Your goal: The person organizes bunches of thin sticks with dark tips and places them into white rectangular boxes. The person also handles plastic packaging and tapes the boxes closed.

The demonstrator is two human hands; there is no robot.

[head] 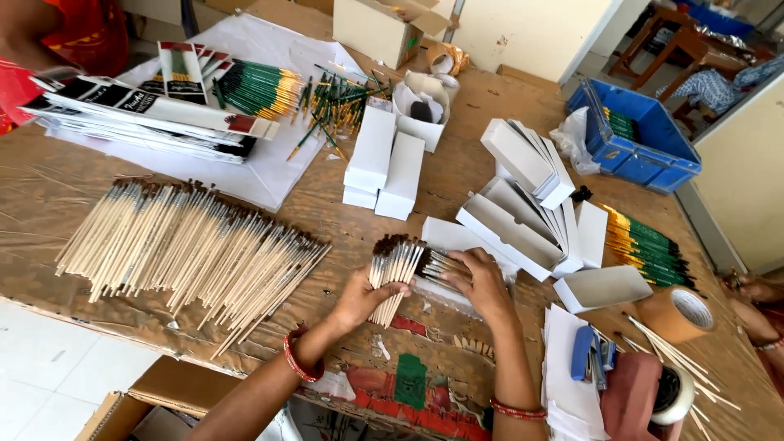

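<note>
Both forearms extended forward, wrists close together. Left hand (359, 298) closed in a grip, thumb on top. Right hand (482, 286) palm down, fingers (454, 263) curled, pinching.

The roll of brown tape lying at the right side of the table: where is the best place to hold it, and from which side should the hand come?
Probably across its outer rim, coming from above. The roll of brown tape lies tilted with its open core facing up and right, so its curved sides are free; fingers could also hook into the core. Thin wooden sticks lie just below it, so a low approach from that side might disturb them.
</note>
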